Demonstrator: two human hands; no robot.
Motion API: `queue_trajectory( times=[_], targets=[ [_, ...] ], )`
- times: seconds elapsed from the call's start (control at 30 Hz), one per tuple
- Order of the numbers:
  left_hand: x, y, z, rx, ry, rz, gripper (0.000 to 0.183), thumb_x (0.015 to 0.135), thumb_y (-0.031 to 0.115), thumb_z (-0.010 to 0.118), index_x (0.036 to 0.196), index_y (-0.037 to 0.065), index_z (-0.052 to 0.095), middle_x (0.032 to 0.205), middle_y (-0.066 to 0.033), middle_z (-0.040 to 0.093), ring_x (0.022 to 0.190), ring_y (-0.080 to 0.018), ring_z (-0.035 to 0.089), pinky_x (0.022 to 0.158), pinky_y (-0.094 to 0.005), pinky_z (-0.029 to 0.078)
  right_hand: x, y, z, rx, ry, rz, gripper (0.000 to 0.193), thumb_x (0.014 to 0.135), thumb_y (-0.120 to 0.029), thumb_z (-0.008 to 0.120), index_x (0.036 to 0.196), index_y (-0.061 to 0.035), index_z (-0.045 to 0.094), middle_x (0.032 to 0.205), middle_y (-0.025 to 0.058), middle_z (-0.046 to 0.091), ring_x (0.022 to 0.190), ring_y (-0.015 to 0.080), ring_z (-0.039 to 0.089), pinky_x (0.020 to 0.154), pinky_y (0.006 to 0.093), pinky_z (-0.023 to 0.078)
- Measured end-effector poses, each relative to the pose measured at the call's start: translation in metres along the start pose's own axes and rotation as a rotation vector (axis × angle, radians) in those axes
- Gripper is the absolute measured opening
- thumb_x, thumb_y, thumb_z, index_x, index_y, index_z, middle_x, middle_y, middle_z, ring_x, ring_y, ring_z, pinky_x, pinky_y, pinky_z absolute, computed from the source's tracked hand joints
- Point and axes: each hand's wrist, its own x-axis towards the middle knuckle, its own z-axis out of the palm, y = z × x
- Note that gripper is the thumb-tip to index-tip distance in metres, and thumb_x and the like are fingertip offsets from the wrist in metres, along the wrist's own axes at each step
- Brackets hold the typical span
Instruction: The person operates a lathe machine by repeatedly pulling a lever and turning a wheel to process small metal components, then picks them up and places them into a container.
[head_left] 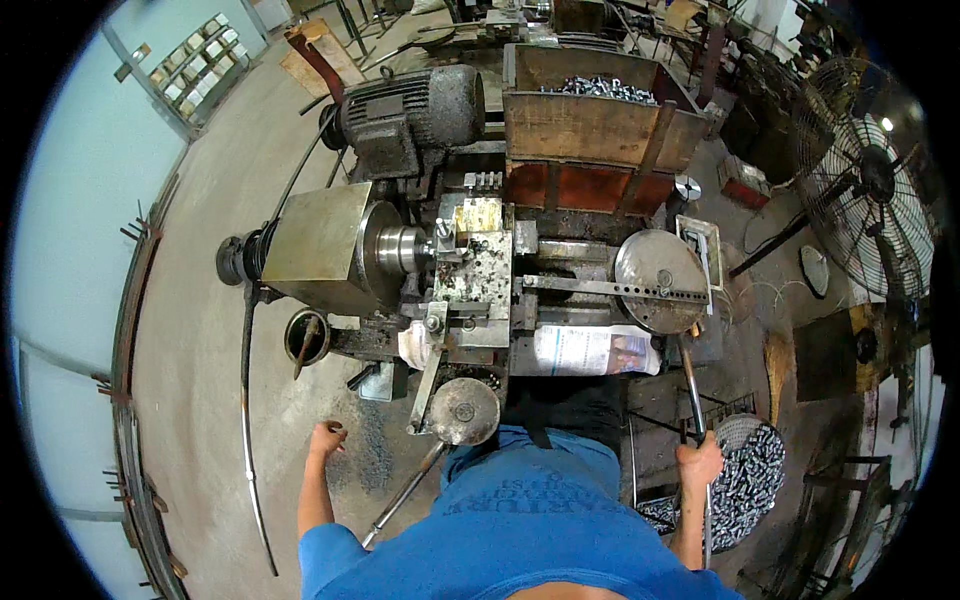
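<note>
My right hand (700, 460) is wrapped round a long metal lever (692, 385) that runs up to a round metal disc (660, 275) on the right of the lathe. My left hand (328, 437) hangs over the floor left of the machine, its fingers curled; whatever may be in them is hidden. The lathe's chuck (400, 248) faces the tool slide (473, 270), which is strewn with dark chips. A second lever (405, 495) slants down from a smaller disc (464, 411) in front of me, and neither hand touches it.
A large basket (738, 485) full of small metal parts stands at my right. Behind the lathe are a motor (415, 115) and a bin (600, 130) of similar parts. A newspaper (595, 350) lies on the bed, a pot (307, 337) hangs at left, and a fan (875, 175) stands far right.
</note>
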Motion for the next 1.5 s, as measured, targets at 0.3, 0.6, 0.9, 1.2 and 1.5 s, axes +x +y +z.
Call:
queue_trajectory(
  times=[0.3, 0.6, 0.9, 1.2, 1.5],
  targets=[
    [0.014, 0.077, -0.014, 0.354, 0.211, 0.224, 0.043, 0.072, 0.022, 0.067, 0.108, 0.0, 0.059, 0.098, -0.019, 0.063, 0.077, -0.0273, 0.064, 0.071, -0.0371, 0.05, 0.083, 0.051, 0.017, -0.226, 0.054, -0.062, 0.038, 0.061, -0.029, 0.063, 0.09, -0.0062, 0.055, 0.078, 0.0159, 0.059, 0.069, 0.0345, 0.059, 0.058, 0.0447, 0.047],
    [0.08, 0.075, 0.067, 0.595, 0.561, 0.231, 0.045, 0.076, 0.048, 0.058, 0.083, 0.004, 0.059, 0.076, -0.0195, 0.063, 0.075, -0.0346, 0.062, 0.066, -0.0465, 0.049, 0.227, 0.06, 0.036, -0.366, 0.216, -0.065, 0.034, 0.064, -0.022, 0.053, 0.094, -0.0112, 0.064, 0.099, 0.01, 0.059, 0.096, 0.0298, 0.053, 0.083, 0.0443, 0.04],
    [0.056, 0.092, 0.04, 0.662, 0.266, 0.327, 0.039, 0.075, 0.039, 0.061, 0.098, 0.008, 0.058, 0.091, -0.0169, 0.064, 0.085, -0.0351, 0.061, 0.072, -0.0443, 0.049, 0.219, 0.042, 0.025, -0.365, 0.143, -0.086, 0.052, 0.068, -0.027, 0.047, 0.115, -0.0052, 0.054, 0.116, 0.019, 0.05, 0.118, 0.0354, 0.039, 0.1, 0.0547, 0.024],
    [0.051, 0.073, 0.006, 0.273, -0.03, 0.212, 0.045, 0.073, 0.03, 0.068, 0.106, 0.001, 0.057, 0.083, -0.0183, 0.064, 0.074, -0.0265, 0.064, 0.067, -0.038, 0.049, 0.143, -0.212, -0.083, 0.523, 0.083, -0.848, 0.046, 0.053, -0.011, 0.062, 0.098, -0.0022, 0.062, 0.108, 0.0172, 0.057, 0.107, 0.0342, 0.049, 0.094, 0.0409, 0.038],
    [-0.095, 0.137, -0.187, 0.056, 0.832, 0.427, 0.027, 0.084, 0.018, 0.057, 0.106, 0.003, 0.06, 0.073, -0.0135, 0.063, 0.063, -0.0185, 0.06, 0.059, -0.0324, 0.047, 0.03, -0.462, -0.099, 0.247, 0.139, -1.686, 0.029, 0.055, -0.02, 0.063, 0.076, 0.0002, 0.064, 0.104, 0.0218, 0.054, 0.106, 0.0343, 0.048, 0.104, 0.0466, 0.026]
  ],
)
